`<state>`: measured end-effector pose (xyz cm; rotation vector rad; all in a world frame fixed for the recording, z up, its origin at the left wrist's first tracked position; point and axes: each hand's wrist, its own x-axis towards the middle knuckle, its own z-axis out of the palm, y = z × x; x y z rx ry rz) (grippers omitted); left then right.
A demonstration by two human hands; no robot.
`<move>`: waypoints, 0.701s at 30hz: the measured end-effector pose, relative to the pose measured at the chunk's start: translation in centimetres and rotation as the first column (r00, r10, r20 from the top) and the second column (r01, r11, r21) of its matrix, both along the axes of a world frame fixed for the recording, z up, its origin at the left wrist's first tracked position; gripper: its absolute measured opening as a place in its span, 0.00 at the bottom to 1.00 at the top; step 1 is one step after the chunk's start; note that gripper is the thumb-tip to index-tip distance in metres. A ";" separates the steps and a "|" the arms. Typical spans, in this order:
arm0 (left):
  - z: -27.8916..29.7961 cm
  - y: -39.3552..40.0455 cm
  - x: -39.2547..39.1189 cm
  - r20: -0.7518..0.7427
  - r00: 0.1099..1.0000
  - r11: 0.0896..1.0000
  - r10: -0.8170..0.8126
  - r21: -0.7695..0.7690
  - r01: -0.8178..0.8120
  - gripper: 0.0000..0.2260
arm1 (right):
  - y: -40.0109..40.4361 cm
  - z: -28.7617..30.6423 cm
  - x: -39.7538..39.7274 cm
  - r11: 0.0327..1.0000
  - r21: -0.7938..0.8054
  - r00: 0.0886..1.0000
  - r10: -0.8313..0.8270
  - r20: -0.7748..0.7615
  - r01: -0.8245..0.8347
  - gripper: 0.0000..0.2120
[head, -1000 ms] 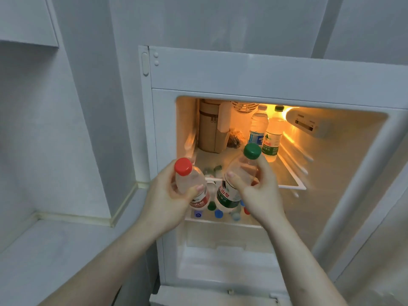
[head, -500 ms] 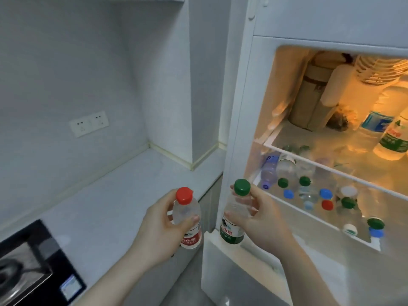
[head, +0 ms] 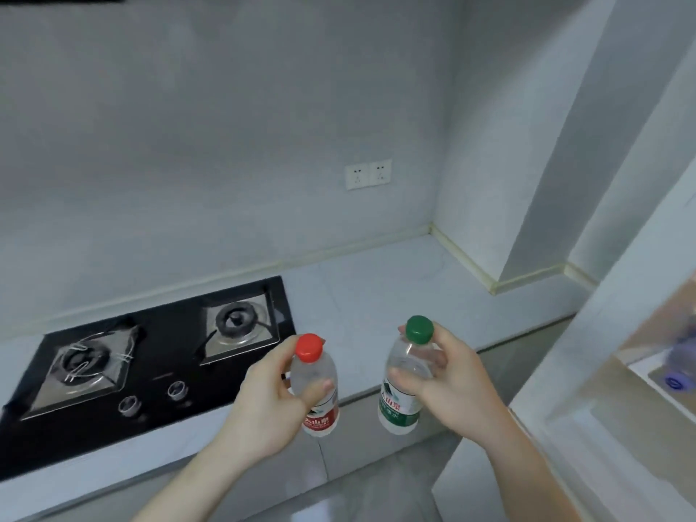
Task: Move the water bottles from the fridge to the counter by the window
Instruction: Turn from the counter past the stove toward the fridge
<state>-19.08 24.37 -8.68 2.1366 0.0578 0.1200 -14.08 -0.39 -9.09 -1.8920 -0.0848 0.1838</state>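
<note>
Your fingers wrap two bottles: left hand red-capped bottle, right hand green-capped bottle, both right of the stove.

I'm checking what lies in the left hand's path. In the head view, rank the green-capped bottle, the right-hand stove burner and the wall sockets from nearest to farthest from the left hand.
1. Green-capped bottle, just to the right of the left hand, held in the right hand.
2. Right-hand stove burner, up-left on the counter.
3. Wall sockets, high on the back wall.
</note>
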 end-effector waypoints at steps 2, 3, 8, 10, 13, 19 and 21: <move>-0.2 1.8 -1.1 0.007 0.998 0.998 0.056 0.023 -0.056 0.18 | 1.9 -0.2 0.4 0.998 0.002 0.998 0.059 0.001 -0.059 0.19; -0.3 3.2 -1.9 0.006 0.995 0.995 0.100 0.020 -0.100 0.18 | 3.4 -0.3 0.6 0.995 -0.003 0.995 0.104 0.009 -0.104 0.20; -0.4 8.7 -5.0 -0.011 0.971 0.971 0.238 -0.018 -0.238 0.16 | 9.9 -0.6 0.8 0.972 -0.002 0.972 0.234 0.028 -0.234 0.22; -0.6 10.3 -5.8 -0.001 0.963 0.963 0.268 -0.016 -0.268 0.17 | 11.9 -0.4 0.5 0.960 0.004 0.960 0.279 0.029 -0.279 0.22; -0.6 13.8 -7.8 0.006 0.950 0.950 0.311 -0.013 -0.311 0.17 | 16.2 -0.8 0.0 0.941 -0.013 0.940 0.337 0.061 -0.337 0.22; -1.1 21.6 -12.9 0.000 0.900 0.898 0.435 -0.076 -0.434 0.18 | 25.9 -0.3 -2.9 0.887 -0.049 0.884 0.461 0.078 -0.458 0.24; -1.1 24.9 -15.6 -0.001 0.880 0.876 0.476 -0.086 -0.474 0.17 | 30.1 -0.4 -4.4 0.862 -0.051 0.858 0.507 0.080 -0.504 0.24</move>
